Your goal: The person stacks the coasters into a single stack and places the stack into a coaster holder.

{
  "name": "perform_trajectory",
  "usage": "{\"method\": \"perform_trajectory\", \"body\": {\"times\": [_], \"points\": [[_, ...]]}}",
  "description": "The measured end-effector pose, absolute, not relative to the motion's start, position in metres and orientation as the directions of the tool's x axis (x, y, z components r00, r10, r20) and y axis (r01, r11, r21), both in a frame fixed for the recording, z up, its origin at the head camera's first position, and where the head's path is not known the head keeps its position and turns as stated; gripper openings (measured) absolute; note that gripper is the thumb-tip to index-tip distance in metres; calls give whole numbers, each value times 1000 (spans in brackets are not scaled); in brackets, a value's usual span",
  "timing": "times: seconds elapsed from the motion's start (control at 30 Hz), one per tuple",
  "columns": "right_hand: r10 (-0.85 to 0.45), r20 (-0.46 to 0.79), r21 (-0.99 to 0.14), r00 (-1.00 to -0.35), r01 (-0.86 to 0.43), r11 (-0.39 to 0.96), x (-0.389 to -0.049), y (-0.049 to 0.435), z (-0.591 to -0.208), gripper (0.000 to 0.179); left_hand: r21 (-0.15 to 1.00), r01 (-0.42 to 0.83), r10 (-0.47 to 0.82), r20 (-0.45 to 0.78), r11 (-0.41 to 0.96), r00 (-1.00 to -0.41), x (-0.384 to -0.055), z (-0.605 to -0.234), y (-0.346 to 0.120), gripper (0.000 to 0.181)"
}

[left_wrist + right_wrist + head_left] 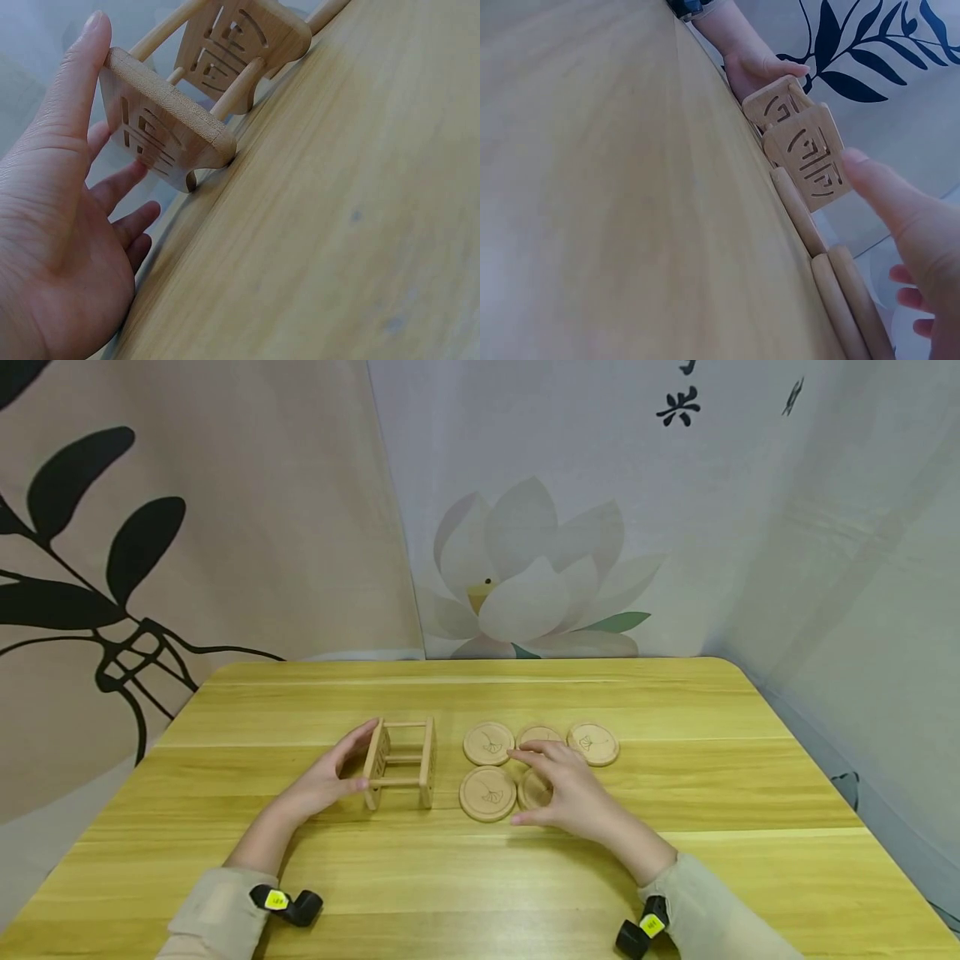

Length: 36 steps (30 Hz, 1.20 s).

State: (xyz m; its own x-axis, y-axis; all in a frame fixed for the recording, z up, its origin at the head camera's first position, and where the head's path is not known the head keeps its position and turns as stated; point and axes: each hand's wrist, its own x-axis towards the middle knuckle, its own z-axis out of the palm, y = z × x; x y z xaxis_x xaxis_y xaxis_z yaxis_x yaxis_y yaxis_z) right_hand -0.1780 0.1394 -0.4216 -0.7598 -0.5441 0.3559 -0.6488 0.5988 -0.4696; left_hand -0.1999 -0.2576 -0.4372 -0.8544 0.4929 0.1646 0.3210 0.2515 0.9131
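A small wooden coaster rack (427, 764), with slotted side panels joined by round rods, stands left of centre. My left hand (322, 789) holds its left panel (161, 112), thumb at the near edge and fingers along the far edge and outer face. Right of the rack lie several round wooden coasters in two rows, including a front left one (487, 793) and a back left one (489, 743) with engraved leaves. My right hand (573, 793) hovers over the front right coaster (531, 792), thumb and fingers spread apart, partly hiding it and the back middle coaster (540, 737).
The back right coaster (592, 743) lies beyond my right hand. All stand on a wooden table (450, 893) with rounded far corners. Printed curtains (540, 568) hang behind its far edge. A black wrist camera (288, 903) is strapped over the left sleeve.
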Motion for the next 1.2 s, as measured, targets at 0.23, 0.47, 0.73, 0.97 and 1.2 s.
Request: {"method": "perform_trajectory", "body": {"times": [0.23, 0.47, 0.73, 0.97, 1.2], "points": [[-568, 320, -445, -759, -649, 617, -180, 129, -420, 89, 911, 323, 493, 165, 256, -854, -200, -437, -258, 85], [-587, 277, -415, -761, -645, 641, -183, 122, -420, 90, 910, 325, 492, 167, 256, -854, -199, -436, -257, 87], [-605, 217, -416, -766, -634, 652, -185, 118, -420, 87, 910, 324, 492, 165, 257, -855, -200, -437, -258, 87], [-609, 189, -411, -770, -626, 663, -186, 115, -420, 83, 911, 324, 493, 167, 253, -854, -199, -436, -257, 87], [-612, 170, -400, -772, -622, 673, -187, 112, -419, 81, 909, 327, 492, 168, 257, -854, -199, -435, -257, 86]]}}
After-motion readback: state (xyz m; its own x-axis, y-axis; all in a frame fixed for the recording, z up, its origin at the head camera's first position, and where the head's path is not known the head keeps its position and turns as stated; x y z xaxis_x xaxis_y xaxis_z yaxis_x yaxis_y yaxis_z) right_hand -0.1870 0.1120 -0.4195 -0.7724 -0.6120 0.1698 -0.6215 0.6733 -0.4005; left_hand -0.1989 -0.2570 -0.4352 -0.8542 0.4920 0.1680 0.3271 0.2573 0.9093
